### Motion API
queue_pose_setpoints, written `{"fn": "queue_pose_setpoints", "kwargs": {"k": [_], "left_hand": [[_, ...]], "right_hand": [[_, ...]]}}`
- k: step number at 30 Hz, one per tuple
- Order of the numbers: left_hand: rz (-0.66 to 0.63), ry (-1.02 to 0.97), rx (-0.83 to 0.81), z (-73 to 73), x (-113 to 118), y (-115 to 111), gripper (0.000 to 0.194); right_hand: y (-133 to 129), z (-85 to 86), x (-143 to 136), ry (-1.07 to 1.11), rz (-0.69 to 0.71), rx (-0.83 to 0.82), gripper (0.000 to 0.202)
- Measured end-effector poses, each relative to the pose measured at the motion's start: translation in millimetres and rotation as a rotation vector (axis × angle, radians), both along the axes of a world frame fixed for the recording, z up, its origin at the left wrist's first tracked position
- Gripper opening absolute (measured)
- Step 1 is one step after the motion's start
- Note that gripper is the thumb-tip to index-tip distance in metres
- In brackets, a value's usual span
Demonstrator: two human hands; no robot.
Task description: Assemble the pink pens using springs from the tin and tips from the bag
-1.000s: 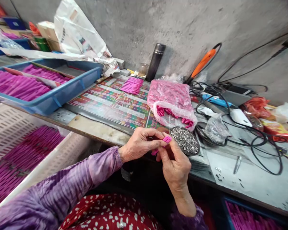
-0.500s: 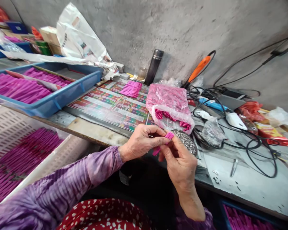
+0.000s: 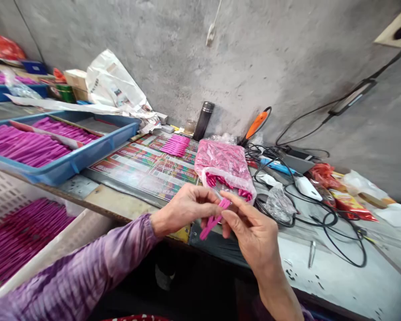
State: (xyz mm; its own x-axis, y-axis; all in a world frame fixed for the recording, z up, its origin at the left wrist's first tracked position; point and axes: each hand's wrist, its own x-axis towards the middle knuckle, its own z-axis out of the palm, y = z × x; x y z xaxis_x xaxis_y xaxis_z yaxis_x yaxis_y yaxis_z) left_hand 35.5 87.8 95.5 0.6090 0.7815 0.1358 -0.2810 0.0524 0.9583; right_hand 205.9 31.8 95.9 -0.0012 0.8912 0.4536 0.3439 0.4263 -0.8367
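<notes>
My left hand (image 3: pixel 190 207) pinches a slim magenta plastic piece (image 3: pixel 211 224) between thumb and fingers, above the table's front edge. From the other side, my right hand (image 3: pixel 254 229) closes its thumb and fingertips on the upper end of the same piece, which slants down to the left. Just behind my hands lies an open clear bag of pink pieces (image 3: pixel 225 162). Left of the bag, a small row of magenta pieces (image 3: pixel 175 145) rests on a printed sheet (image 3: pixel 143 165).
At left are a blue tray (image 3: pixel 76 161) and a white basket (image 3: pixel 87 223), both with magenta pieces. A black flask (image 3: pixel 203 121) stands by the wall. Black cables (image 3: pixel 345 261), an orange-handled tool (image 3: pixel 256 125) and a red packet (image 3: pixel 350 205) lie at right.
The view has tilted up and shifted right. The magenta piece shows more of its length between my hands, and my right hand now covers the dish of small metal parts.
</notes>
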Motion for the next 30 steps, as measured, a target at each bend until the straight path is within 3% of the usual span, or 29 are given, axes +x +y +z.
{"fn": "queue_pose_setpoints", "kwargs": {"k": [4, 7, 12, 17, 25, 30], "left_hand": [[-0.204, 0.12, -0.097, -17.7, -17, -11, 0.033], [-0.245, 0.149, -0.12, -26.3, -22, -17, 0.03], [-0.025, 0.086, 0.029, -33.2, -14, -31, 0.026], [0.219, 0.162, 0.261, -40.8, -3, -43, 0.016], [0.347, 0.299, 0.481, -53.1, -4, -45, 0.009], [0.353, 0.382, 0.546, -62.3, -9, -41, 0.009]], "right_hand": [[-16, -9.6, 3, 0.051, 0.156, -0.097, 0.01], [-25, -19.8, 2, 0.122, 0.226, -0.183, 0.009], [-28, -30.2, -2, 0.215, 0.11, -0.177, 0.01], [-25, -34.2, -7, 0.268, 0.032, -0.14, 0.013], [-22, -42.1, -9, 0.237, 0.043, -0.231, 0.021], [-2, -20.7, 14, -0.111, 0.094, -0.32, 0.024]]}}
